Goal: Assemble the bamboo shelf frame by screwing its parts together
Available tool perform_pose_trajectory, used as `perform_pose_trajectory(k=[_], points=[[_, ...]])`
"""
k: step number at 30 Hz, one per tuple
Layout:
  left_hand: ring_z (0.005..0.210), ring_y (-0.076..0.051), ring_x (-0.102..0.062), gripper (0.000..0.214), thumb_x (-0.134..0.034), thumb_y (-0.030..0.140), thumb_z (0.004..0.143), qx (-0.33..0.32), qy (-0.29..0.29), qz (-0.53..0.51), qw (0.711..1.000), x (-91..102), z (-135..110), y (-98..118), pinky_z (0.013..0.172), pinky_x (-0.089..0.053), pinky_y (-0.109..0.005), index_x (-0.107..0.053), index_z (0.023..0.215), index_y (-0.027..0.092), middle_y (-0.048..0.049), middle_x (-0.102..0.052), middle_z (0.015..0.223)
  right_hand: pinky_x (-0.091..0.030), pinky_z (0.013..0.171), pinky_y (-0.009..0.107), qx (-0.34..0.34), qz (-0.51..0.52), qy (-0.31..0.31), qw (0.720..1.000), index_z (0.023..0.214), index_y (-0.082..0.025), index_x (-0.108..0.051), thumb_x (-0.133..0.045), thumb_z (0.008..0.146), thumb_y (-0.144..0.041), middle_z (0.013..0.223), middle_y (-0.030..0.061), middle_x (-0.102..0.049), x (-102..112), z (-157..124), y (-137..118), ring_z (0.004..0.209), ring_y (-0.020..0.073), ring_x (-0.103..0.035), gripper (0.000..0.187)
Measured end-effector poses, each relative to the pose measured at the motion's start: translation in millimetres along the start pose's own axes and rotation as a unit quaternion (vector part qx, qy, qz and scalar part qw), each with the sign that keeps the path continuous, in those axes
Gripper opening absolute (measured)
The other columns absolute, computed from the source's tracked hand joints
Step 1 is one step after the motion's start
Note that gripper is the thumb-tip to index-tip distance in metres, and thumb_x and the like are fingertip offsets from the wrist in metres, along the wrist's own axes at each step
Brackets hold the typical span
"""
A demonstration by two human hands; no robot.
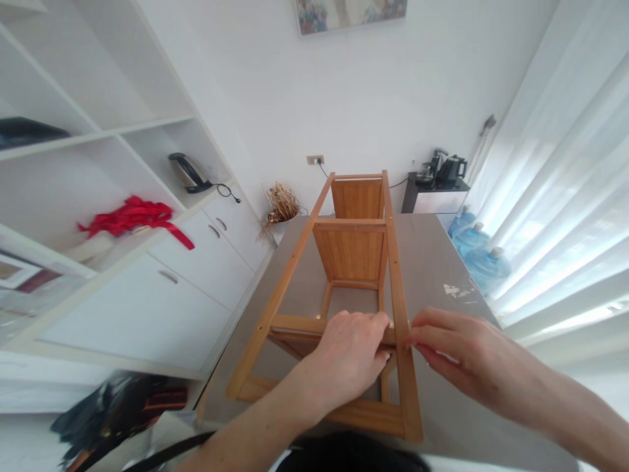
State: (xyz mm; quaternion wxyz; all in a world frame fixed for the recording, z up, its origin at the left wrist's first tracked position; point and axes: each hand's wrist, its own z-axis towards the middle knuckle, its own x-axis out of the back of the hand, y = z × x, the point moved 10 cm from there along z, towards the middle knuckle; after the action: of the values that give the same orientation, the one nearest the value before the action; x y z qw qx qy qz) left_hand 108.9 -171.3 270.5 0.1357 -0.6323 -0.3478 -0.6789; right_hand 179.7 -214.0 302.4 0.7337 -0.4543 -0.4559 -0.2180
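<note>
A wooden shelf frame (pixel 351 252) with bamboo-coloured panels lies on its side on a grey table (pixel 432 262). My left hand (pixel 346 357) is inside the frame, its fingers curled over a shelf board where the board meets the right rail. My right hand (pixel 459 351) is outside that rail (pixel 400 308), fingertips pinched together against its outer face at the same joint. What the fingertips pinch, if anything, is too small to make out.
White shelving and cabinets (pixel 162 282) run along the left, with a red cloth (pixel 132 217) and a kettle (pixel 189 174). Dried plants (pixel 281 204) stand at the table's far left corner. A black side stand with appliances (pixel 437 177), water jugs (pixel 479 252) and curtains are on the right.
</note>
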Motion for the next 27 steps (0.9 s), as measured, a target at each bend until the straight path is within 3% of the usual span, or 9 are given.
perform_pose_trajectory(k=[5,9,12,15,19,27], points=[[0.078,-0.020,-0.059,0.009,-0.059,0.021,0.077,-0.001,0.005,-0.019,1.000,2.7,-1.3,2.8,0.072,-0.044,-0.035,-0.054,0.084,0.020,-0.0003,-0.063,0.082,-0.045,0.061,0.023,0.019,-0.025,0.003,1.000,0.089,-0.020,-0.063,-0.046,0.088,-0.018,0.083,0.0043,-0.061,-0.5,0.1,-5.4,0.067,0.0121,-0.058,0.018],[0.097,-0.021,-0.052,0.021,-0.060,0.018,0.076,-0.017,0.073,-0.031,0.997,24.0,-15.5,10.4,0.087,-0.041,-0.037,-0.055,0.097,0.019,-0.0038,-0.057,0.101,-0.044,0.062,0.023,0.023,-0.026,0.003,0.999,0.097,-0.019,-0.063,-0.046,0.087,-0.014,0.083,0.0043,-0.060,-1.2,-1.0,-7.7,0.069,0.0123,-0.058,0.020],[0.093,-0.020,-0.050,0.010,-0.050,0.018,0.084,-0.008,0.098,-0.026,0.995,32.2,-30.8,14.1,0.083,-0.042,-0.038,-0.057,0.091,0.019,-0.0041,-0.055,0.096,-0.044,0.062,0.024,0.018,-0.035,-0.003,0.999,0.099,-0.020,-0.062,-0.045,0.088,-0.013,0.083,0.0042,-0.059,-2.2,-1.6,-8.2,0.069,0.0124,-0.057,0.021],[0.087,-0.020,-0.050,0.017,-0.043,0.019,0.088,-0.015,0.093,-0.023,0.995,28.5,-42.3,20.7,0.080,-0.042,-0.039,-0.059,0.087,0.018,-0.0044,-0.056,0.089,-0.043,0.061,0.024,0.015,-0.043,-0.007,0.999,0.096,-0.020,-0.062,-0.045,0.087,-0.013,0.083,0.0039,-0.059,-2.4,-0.8,-10.3,0.069,0.0125,-0.057,0.021],[0.091,-0.021,-0.049,0.019,-0.043,0.020,0.088,-0.025,0.095,-0.019,0.995,20.3,-50.1,26.2,0.082,-0.041,-0.041,-0.059,0.099,0.019,-0.0052,-0.057,0.094,-0.043,0.061,0.024,-0.002,-0.039,-0.015,0.999,0.094,-0.020,-0.062,-0.045,0.087,-0.011,0.084,0.0037,-0.059,-3.8,0.9,-10.5,0.070,0.0127,-0.057,0.021],[0.092,-0.023,-0.051,0.029,-0.039,0.027,0.091,-0.004,0.085,-0.017,0.996,8.0,-56.8,16.5,0.084,-0.040,-0.044,-0.055,0.114,0.019,-0.0064,-0.059,0.097,-0.045,0.063,0.024,-0.028,-0.033,0.002,0.999,0.092,-0.021,-0.064,-0.044,0.088,-0.014,0.081,0.0035,-0.060,-3.5,0.0,-10.5,0.068,0.0124,-0.058,0.021]])
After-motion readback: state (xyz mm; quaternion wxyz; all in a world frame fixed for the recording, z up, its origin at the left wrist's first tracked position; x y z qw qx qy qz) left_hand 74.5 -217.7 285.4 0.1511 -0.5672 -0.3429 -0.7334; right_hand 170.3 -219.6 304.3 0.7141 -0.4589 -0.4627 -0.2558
